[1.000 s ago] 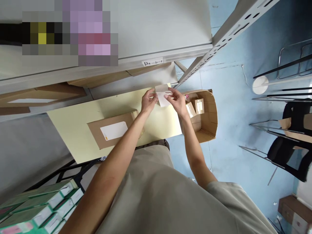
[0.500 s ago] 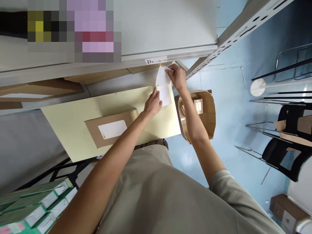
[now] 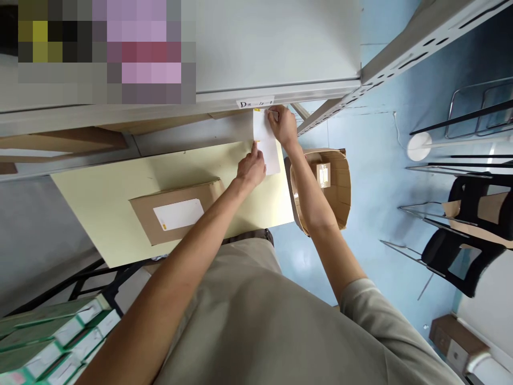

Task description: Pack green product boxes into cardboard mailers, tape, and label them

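A white sheet with small yellow marks [image 3: 267, 152] lies along the right part of the pale yellow board [image 3: 92, 187]; its far end rises toward the shelf edge. My right hand [image 3: 284, 125] pinches the sheet's far right edge, the fingers curled together. My left hand [image 3: 251, 168] rests on the sheet's left side, index finger stretched out beside a yellow mark, thumb apart. To the left, a flat brown cardboard box [image 3: 142, 214] bears a white label [image 3: 179, 214] with a yellow corner mark; my left forearm covers part of the box.
An open cardboard carton [image 3: 340, 192] stands right of the board. A grey shelf [image 3: 280, 48] with a handwritten tag [image 3: 255, 101] overhangs the far side. Black chairs [image 3: 460, 230] are at right, and green-and-white boxes [image 3: 68, 342] at lower left. A blurred patch hides the upper left.
The raised far part of the sheet has come down flatter, its top shifting left. My right hand has moved slightly left with it. My left index finger is now more extended.
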Tool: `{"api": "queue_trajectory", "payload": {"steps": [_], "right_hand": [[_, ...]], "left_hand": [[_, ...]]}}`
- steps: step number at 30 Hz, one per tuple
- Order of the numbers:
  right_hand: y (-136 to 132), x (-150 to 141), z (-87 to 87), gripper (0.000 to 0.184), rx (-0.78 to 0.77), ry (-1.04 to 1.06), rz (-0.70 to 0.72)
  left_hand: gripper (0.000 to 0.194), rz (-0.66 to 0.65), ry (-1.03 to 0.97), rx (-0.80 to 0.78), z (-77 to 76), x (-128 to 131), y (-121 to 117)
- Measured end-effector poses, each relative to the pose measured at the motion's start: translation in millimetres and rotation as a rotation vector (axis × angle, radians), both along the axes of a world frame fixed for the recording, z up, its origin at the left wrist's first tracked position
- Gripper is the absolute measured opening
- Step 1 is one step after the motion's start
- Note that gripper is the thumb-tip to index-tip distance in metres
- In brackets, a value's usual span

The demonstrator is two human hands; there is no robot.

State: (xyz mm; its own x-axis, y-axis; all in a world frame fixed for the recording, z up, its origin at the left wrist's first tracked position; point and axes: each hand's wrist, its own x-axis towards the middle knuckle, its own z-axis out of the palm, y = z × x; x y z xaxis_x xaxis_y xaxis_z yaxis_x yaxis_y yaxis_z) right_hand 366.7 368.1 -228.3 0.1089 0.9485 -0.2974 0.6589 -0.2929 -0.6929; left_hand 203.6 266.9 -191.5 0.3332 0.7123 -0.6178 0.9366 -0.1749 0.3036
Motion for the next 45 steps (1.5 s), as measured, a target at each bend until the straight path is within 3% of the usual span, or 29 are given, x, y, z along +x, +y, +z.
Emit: {"api": "queue_trajectory", "payload": {"steps": [5, 10, 14, 20, 24, 28, 32, 36, 38, 40, 45], "right_hand": [[9, 9, -14.6, 0.028, -0.032, -0.004, -0.126], [8, 26, -19.8, 0.031, -0.076, -0.081, -0.251], [2, 28, -20.2, 0.04, -0.033, -0.118, -0.325], [-11, 25, 0.8, 0.064, 0.167, -0.117, -0.436], [-26, 12, 23.1, 0.07, 0.22, -0.048, -0.344], [-61, -30, 43.0, 0.068, 0.244, 0.049, -0.439], [-125, -66, 62.9, 0.058, 0.255, 0.378, -0.589], [-198, -84, 91.2, 0.051, 0.21, 0.568, -0.753], [-227, -93, 108.6, 0.051, 0.214, 0.59, -0.778], [-248, -103, 126.2, 0.051, 0.224, 0.588, -0.754], [-271, -130, 164.7, 0.049, 0.275, 0.57, -0.591]], "left_hand": [[0.062, 0.032, 0.022, -0.033, -3.4, 4, 12], [0.056, 0.059, -0.018, -0.013, -19.5, 3, 16], [0.061, 0.141, -0.113, 0.004, -32.2, -1, 15], [0.071, 0.146, -0.099, -0.035, -34.7, 0, 12], [0.074, 0.169, -0.1, -0.067, -27.2, 10, 13], [0.074, 0.227, -0.107, -0.057, -8.6, 12, 11], [0.065, 0.312, -0.282, 0.061, 13.8, -17, -11], [0.035, 0.659, -0.63, -0.039, 41.8, -74, -58], [0.033, 0.835, -0.851, -0.131, 64.1, -105, -87], [0.033, 0.927, -0.997, -0.153, 92.4, -133, -115], [0.026, 0.955, -1.141, -0.131, 162.3, -186, -165]]}}
